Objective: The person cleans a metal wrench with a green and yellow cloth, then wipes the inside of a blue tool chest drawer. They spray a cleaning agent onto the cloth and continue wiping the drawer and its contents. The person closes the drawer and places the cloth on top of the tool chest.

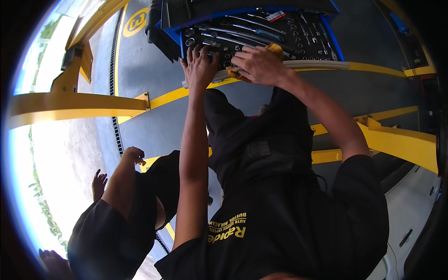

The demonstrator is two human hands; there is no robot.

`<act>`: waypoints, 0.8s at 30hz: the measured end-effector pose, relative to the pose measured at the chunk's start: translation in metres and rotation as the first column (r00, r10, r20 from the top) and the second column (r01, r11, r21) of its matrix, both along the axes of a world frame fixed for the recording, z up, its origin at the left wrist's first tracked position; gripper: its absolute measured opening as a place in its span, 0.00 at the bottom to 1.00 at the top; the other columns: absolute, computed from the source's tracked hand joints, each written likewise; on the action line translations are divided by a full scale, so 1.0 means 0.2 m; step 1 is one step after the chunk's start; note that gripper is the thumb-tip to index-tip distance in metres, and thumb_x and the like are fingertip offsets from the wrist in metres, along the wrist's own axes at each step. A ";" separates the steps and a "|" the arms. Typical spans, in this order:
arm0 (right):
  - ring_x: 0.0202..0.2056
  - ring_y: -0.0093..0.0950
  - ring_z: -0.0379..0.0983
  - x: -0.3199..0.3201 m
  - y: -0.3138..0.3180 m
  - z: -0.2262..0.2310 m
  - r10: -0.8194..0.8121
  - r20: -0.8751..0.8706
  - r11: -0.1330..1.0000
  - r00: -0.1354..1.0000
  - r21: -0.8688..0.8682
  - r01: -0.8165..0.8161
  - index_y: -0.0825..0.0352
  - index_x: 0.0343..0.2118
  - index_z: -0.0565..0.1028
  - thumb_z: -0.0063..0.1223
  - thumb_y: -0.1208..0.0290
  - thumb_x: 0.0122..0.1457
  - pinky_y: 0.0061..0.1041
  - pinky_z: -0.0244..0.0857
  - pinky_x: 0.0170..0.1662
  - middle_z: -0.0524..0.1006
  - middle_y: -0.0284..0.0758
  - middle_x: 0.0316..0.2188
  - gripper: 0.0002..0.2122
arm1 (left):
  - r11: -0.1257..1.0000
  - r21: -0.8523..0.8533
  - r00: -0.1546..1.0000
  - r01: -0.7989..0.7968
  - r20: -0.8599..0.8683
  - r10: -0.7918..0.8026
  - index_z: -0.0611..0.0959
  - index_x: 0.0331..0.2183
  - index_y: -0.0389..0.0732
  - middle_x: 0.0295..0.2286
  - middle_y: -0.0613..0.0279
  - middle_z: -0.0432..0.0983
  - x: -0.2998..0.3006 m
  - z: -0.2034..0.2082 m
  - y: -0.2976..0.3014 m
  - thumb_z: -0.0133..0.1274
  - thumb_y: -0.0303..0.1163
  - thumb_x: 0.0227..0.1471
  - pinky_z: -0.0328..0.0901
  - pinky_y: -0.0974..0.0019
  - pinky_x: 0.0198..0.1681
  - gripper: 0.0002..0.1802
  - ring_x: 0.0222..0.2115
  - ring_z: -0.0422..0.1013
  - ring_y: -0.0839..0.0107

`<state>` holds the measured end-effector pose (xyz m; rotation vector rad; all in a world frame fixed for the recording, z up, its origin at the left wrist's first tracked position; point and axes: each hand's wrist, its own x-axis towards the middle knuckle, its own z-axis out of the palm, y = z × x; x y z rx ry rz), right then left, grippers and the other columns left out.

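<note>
Grey floor (163, 130) shows around the drawer (332, 39); right hand (259, 65) clutches a rag (276, 49) slanting away rightward, bars (228, 32) crosswise beyond; left hand (200, 70), fingers spread, just left.

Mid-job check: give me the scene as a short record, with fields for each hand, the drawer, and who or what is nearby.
left hand: fingers spread at the drawer's near edge
right hand: gripping a yellow-brown cloth
drawer: open, holding sockets and long metal tools
co-worker: on the left
white vehicle: right, partly visible
</note>
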<state>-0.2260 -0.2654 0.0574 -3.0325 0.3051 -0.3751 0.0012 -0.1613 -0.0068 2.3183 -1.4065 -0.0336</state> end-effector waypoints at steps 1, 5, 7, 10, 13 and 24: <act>0.53 0.34 0.79 -0.01 -0.01 0.01 0.005 -0.037 1.000 0.999 0.015 -0.005 0.64 0.47 0.80 0.70 0.64 0.60 0.37 0.76 0.56 0.83 0.32 0.45 0.16 | 1.000 0.006 1.000 0.003 0.012 -0.003 0.80 0.64 0.50 0.71 0.56 0.65 0.00 0.00 0.01 0.49 0.62 0.67 0.38 0.28 0.76 0.35 0.76 0.51 0.49; 0.50 0.33 0.80 -0.21 -0.17 0.11 0.007 -0.203 0.996 0.979 -0.081 -0.024 0.64 0.48 0.80 0.69 0.65 0.61 0.37 0.77 0.53 0.83 0.32 0.43 0.15 | 1.000 0.014 0.999 -0.010 0.051 0.009 0.80 0.64 0.50 0.70 0.55 0.65 0.01 -0.02 0.01 0.48 0.62 0.67 0.38 0.27 0.76 0.35 0.75 0.51 0.49; 0.49 0.33 0.81 -0.25 -0.17 0.11 0.004 -0.212 0.987 0.977 -0.158 -0.039 0.65 0.47 0.80 0.68 0.67 0.61 0.36 0.78 0.51 0.83 0.33 0.43 0.14 | 1.000 0.010 0.998 -0.015 0.059 0.015 0.80 0.64 0.50 0.70 0.54 0.65 0.00 -0.03 0.02 0.48 0.62 0.67 0.38 0.26 0.76 0.35 0.75 0.51 0.49; 0.48 0.32 0.82 -0.17 -0.14 0.10 0.031 -0.209 0.970 0.977 -0.231 -0.080 0.64 0.44 0.80 0.66 0.69 0.60 0.35 0.79 0.49 0.84 0.33 0.41 0.11 | 1.000 -0.005 0.998 -0.027 0.057 0.027 0.80 0.64 0.51 0.70 0.53 0.66 0.00 -0.03 0.01 0.48 0.62 0.67 0.38 0.25 0.75 0.35 0.75 0.52 0.48; 0.48 0.32 0.83 0.03 0.00 0.08 0.079 -0.116 0.976 0.990 -0.193 -0.100 0.64 0.42 0.80 0.63 0.70 0.60 0.34 0.79 0.48 0.85 0.33 0.40 0.09 | 1.000 -0.003 0.998 -0.019 0.066 0.019 0.80 0.64 0.52 0.70 0.53 0.66 0.00 -0.03 -0.01 0.48 0.62 0.67 0.39 0.25 0.75 0.35 0.75 0.53 0.48; 0.50 0.35 0.80 -0.36 -0.22 0.05 -0.065 -0.118 0.995 0.991 -0.085 0.055 0.64 0.49 0.76 0.68 0.68 0.62 0.40 0.77 0.52 0.82 0.33 0.43 0.15 | 0.996 -0.076 0.997 0.038 0.066 -0.033 0.81 0.62 0.51 0.68 0.50 0.68 0.02 -0.06 0.03 0.52 0.59 0.66 0.40 0.22 0.73 0.32 0.74 0.55 0.45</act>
